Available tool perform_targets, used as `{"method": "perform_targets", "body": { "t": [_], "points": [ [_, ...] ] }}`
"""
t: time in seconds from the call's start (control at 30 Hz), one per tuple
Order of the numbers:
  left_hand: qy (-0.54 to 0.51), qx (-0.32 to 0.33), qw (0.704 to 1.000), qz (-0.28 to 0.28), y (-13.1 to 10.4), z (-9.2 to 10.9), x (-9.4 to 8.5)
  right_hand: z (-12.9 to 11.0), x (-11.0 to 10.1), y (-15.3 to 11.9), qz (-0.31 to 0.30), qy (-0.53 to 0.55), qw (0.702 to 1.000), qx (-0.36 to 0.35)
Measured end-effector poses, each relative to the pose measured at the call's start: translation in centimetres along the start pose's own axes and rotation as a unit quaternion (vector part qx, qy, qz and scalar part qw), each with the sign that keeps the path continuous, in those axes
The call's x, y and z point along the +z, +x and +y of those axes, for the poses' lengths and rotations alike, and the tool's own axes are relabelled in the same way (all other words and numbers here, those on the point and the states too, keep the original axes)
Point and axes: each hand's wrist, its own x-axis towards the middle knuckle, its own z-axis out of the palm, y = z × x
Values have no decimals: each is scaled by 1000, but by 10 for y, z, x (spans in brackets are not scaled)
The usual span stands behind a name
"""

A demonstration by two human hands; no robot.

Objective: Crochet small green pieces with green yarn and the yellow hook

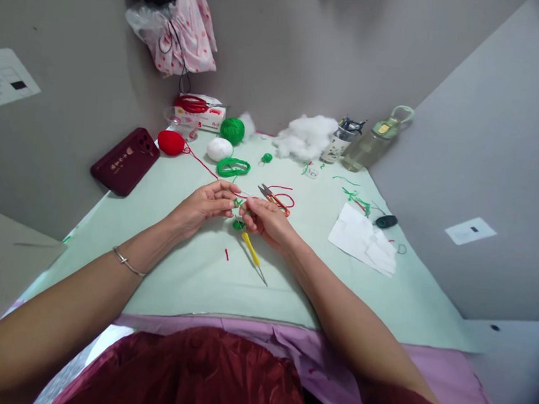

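Observation:
Both hands meet over the middle of the table. My left hand is closed in a pinch on green yarn. Close beside it, my right hand pinches the same green yarn from the other side. A small dark green piece is just below the fingertips. The yellow-handled crochet hook lies on the table under my right hand. Behind the hands are orange-handled snips and a loop of red yarn. A short red scrap lies in front.
Red, white and green yarn balls stand at the back left, near a dark red phone. White stuffing, a pen cup and a bottle are behind. White paper lies right.

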Motion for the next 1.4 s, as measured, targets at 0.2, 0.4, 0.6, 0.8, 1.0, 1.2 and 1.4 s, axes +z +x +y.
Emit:
{"method": "perform_targets", "body": {
  "t": [0.2, 0.4, 0.6, 0.8, 1.0, 1.2, 1.4],
  "points": [
    [-5, 0, 1000, -20, 0, -2, -1, -1, 1, -2, -20, 14, 1000, 17],
    [-8, 3, 1000, -20, 0, -1, 1, -3, 1, -2, -31, 27, 999, 28],
    [-7, 4, 1000, -15, 0, -1, 3, -3, 2, -3, -31, 34, 999, 23],
    [-9, -7, 1000, -14, -1, -1, 2, -5, 1, -3, -28, 40, 999, 15],
    [-13, -21, 1000, -18, -1, 2, 2, -4, 1, -2, -11, 27, 1000, 1],
    [-10, -27, 999, -23, -2, 2, 3, -6, 2, -3, 2, 21, 1000, -3],
    [-12, -18, 1000, -11, -2, -1, 2, -5, 2, -3, 7, 18, 1000, -2]
  ]
}}
